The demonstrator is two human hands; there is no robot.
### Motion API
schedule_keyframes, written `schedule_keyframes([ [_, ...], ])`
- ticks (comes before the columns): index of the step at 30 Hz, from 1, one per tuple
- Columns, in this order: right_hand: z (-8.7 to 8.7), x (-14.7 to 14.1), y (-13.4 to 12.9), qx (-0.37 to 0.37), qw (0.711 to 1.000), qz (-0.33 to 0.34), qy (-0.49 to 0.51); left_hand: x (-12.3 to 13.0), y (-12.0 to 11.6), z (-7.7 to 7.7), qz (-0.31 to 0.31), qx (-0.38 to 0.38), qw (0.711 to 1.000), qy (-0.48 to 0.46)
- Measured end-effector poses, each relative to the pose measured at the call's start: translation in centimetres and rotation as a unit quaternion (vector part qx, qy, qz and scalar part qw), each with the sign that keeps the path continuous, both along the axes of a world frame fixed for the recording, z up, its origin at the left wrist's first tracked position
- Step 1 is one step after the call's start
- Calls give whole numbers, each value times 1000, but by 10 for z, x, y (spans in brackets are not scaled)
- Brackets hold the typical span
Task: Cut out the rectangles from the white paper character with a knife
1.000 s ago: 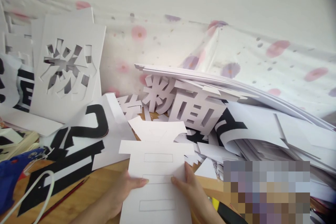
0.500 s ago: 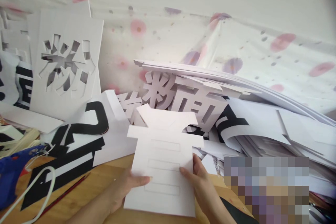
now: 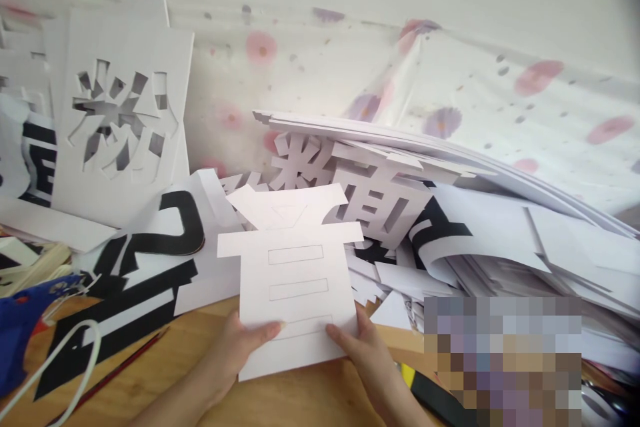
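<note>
A white foam-board character cutout is held between my two hands above the wooden table. Its face bears thin pencilled rectangles, with a faint triangle drawn near the top. My left hand grips the lower left edge, thumb flat on the front and fingers hidden behind. On the lower right edge, my right hand pinches the board in the same way. By my right forearm lies a black and yellow tool handle, partly covered by the arm; its kind is unclear.
A blue glue gun with a white cord and a dark red pencil lie at left. Behind stand a board with a cut-out character and thick white characters. White sheets pile up at right, beside a pixelated patch.
Both hands have shifted the cutout left and slightly up, turning it a little anticlockwise. More of the table below it and the black and yellow handle now show.
</note>
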State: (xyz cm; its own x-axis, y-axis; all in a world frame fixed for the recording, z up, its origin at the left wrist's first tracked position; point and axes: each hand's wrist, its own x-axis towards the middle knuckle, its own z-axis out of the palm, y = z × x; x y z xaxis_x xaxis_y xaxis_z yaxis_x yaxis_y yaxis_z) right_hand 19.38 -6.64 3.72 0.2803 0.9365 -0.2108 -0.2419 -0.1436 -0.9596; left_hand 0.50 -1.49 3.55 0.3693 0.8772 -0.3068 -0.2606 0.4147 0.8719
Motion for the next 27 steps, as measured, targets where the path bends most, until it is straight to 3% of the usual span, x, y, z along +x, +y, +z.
schedule_keyframes([
  [6,-2,2,0,23,1000,-9,9,3,-5,0,-18,49,998,18],
  [15,-16,6,3,42,999,1,-24,4,-8,1,-20,49,998,17],
  [19,-11,7,4,31,999,10,-33,4,-6,1,-19,50,999,6],
  [27,-5,0,-2,18,997,62,-36,-9,7,18,-26,22,999,-14],
])
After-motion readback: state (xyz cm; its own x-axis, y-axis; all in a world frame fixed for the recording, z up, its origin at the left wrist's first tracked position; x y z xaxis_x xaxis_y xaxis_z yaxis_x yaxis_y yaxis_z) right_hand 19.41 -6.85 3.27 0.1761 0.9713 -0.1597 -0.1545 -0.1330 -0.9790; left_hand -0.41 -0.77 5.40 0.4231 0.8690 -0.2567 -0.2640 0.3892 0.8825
